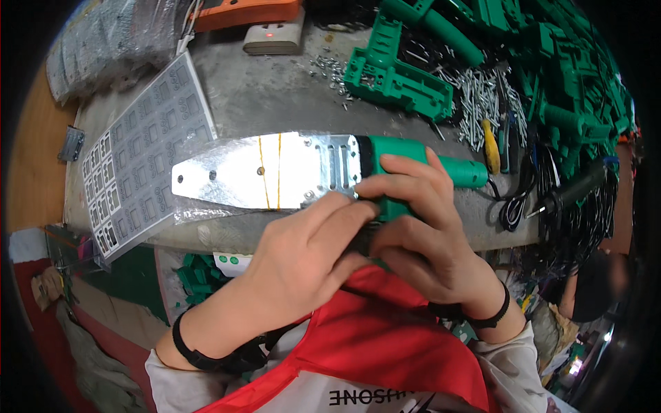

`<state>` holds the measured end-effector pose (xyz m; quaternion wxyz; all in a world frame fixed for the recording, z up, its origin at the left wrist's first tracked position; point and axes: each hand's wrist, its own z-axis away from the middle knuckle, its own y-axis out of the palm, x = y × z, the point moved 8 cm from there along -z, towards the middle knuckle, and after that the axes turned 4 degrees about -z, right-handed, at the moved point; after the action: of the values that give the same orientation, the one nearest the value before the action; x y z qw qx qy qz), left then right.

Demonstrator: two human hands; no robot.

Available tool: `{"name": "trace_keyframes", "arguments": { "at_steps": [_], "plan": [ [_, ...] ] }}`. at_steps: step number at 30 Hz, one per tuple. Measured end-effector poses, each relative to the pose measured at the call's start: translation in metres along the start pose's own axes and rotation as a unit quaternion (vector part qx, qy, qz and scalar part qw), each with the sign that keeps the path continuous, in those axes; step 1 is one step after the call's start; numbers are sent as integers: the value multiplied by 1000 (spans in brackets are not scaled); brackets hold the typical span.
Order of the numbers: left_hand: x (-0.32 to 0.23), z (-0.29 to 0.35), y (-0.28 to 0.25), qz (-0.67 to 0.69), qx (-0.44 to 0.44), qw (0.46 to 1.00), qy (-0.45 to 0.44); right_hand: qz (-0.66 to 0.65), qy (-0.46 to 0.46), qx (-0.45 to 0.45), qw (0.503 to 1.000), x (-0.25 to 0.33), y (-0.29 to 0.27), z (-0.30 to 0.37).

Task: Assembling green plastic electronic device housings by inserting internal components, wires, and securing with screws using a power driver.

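Right hand grips green tool from above; left hand bent at its near edge, hold unclear.

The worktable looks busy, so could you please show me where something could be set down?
Behind the metal plate, bare worktable lies between the sticker sheet, white socket box and small screws; a smaller patch lies right of the right hand, beside the cables. Far right is crowded with green casings.
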<state>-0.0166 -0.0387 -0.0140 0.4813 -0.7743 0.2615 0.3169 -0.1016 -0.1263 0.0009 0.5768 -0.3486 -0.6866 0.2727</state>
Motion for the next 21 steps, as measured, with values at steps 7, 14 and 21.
{"name": "trace_keyframes", "arguments": {
  "at_steps": [7,14,21],
  "plan": [
    [6,-18,-63,-299,-16,952,59,-88,20,-71,993,3,-32,-8],
    [32,-17,-34,-285,47,955,61,184,47,-95,977,-1,-4,-28],
    [21,-29,-43,-215,27,973,78,-7,119,-256,959,-42,-68,12]
  ]
}}
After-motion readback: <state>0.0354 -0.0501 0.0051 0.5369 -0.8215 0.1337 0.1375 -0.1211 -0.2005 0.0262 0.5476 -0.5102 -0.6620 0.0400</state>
